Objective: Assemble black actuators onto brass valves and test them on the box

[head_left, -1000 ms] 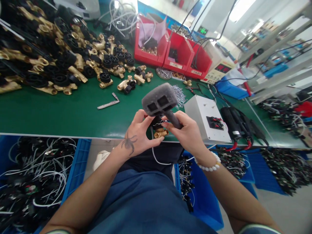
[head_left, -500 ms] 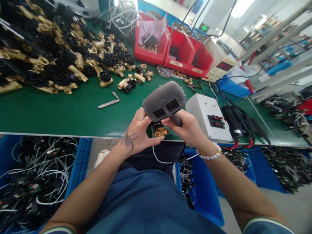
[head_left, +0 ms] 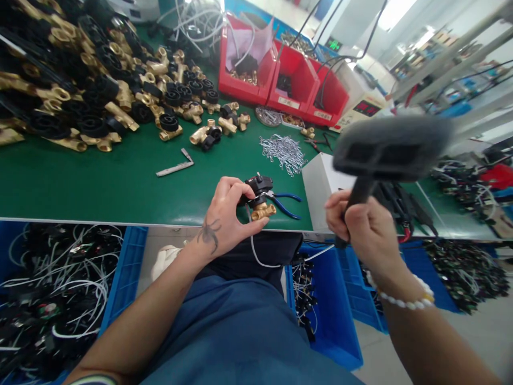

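My left hand (head_left: 229, 218) is closed around a brass valve with a black plastic head (head_left: 262, 184) at the green bench's front edge. The valve's brass body (head_left: 263, 211) shows beside my thumb, and a white cable (head_left: 260, 262) hangs down from it. My right hand (head_left: 364, 227) grips the handle of a grey mallet (head_left: 395, 149), raised off to the right and blurred by motion. Two dark rectangular recesses show in the mallet's head. Blue-handled pliers (head_left: 288, 206) lie just right of the valve. A pile of small wire clips (head_left: 284, 153) is beyond it.
Many brass valves with black caps (head_left: 120, 101) cover the bench's left. Red bins (head_left: 244, 91) stand at the back. A white box (head_left: 316, 187) is at right, partly behind the mallet. A bent metal strip (head_left: 175, 168) lies at left. Blue crates (head_left: 132, 267) sit below.
The mallet has moved with my right hand from over the valve out to the right. The valve's black head, the pliers and the clips are now uncovered. My left hand has stayed almost still.
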`<state>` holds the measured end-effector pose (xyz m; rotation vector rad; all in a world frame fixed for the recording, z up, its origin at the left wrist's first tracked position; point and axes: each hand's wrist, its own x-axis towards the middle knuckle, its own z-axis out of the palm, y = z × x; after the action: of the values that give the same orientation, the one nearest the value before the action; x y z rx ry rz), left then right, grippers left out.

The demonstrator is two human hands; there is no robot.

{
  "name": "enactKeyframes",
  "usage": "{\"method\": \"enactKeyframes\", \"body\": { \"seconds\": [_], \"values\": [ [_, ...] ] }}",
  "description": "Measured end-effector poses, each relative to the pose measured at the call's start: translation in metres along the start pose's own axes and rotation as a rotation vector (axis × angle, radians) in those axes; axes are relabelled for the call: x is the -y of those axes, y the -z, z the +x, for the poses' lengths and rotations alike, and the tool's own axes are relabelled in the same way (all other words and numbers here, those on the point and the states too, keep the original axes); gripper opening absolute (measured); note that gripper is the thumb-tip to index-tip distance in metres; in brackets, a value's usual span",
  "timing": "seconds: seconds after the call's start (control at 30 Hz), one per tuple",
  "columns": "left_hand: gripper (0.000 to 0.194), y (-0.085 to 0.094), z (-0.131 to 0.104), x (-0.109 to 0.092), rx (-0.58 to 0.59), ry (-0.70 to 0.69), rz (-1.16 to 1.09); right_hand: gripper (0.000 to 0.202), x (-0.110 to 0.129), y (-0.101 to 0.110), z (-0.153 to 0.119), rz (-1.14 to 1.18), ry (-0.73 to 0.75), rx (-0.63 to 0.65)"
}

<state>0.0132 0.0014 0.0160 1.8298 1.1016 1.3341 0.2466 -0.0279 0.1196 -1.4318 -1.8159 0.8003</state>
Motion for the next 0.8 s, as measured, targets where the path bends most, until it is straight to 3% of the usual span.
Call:
{"method": "enactKeyframes", "body": {
  "seconds": [0.07, 0.13, 0.3, 0.33, 0.47, 0.5, 0.67, 0.7, 0.8],
  "values": [
    [0.04, 0.0, 0.0, 0.0, -0.001, -0.001, 0.011, 0.063, -0.001, 0.002, -0.006, -0.195, -0.076, 0.149],
    [0.039, 0.0, 0.001, 0.0, -0.003, -0.002, 0.011, 0.069, 0.002, 0.004, -0.009, -0.336, -0.108, 0.205],
    [0.037, -0.001, 0.0, -0.001, 0.02, -0.022, 0.011, 0.064, 0.008, 0.006, -0.007, 0.029, -0.05, -0.206],
    [0.036, -0.001, 0.0, -0.001, 0.022, -0.023, 0.015, 0.065, 0.007, 0.004, -0.006, 0.056, -0.067, -0.186],
    [0.036, -0.002, -0.001, -0.001, 0.025, -0.026, 0.017, 0.072, 0.002, 0.002, 0.0, -0.167, -0.242, 0.244],
    [0.036, -0.002, -0.001, 0.0, 0.024, -0.029, 0.013, 0.073, 0.003, 0.005, 0.001, -0.193, -0.257, 0.276],
    [0.035, -0.002, -0.001, 0.0, 0.039, -0.016, 0.013, 0.073, 0.01, 0.01, 0.0, 0.043, -0.157, 0.013],
    [0.035, -0.002, -0.001, 0.0, 0.039, -0.014, 0.018, 0.074, 0.01, 0.008, 0.0, 0.03, -0.158, 0.011],
    [0.035, -0.002, -0.001, 0.0, 0.025, -0.007, 0.017, 0.075, 0.01, 0.0, 0.002, -0.155, -0.215, 0.163]
  ]
}}
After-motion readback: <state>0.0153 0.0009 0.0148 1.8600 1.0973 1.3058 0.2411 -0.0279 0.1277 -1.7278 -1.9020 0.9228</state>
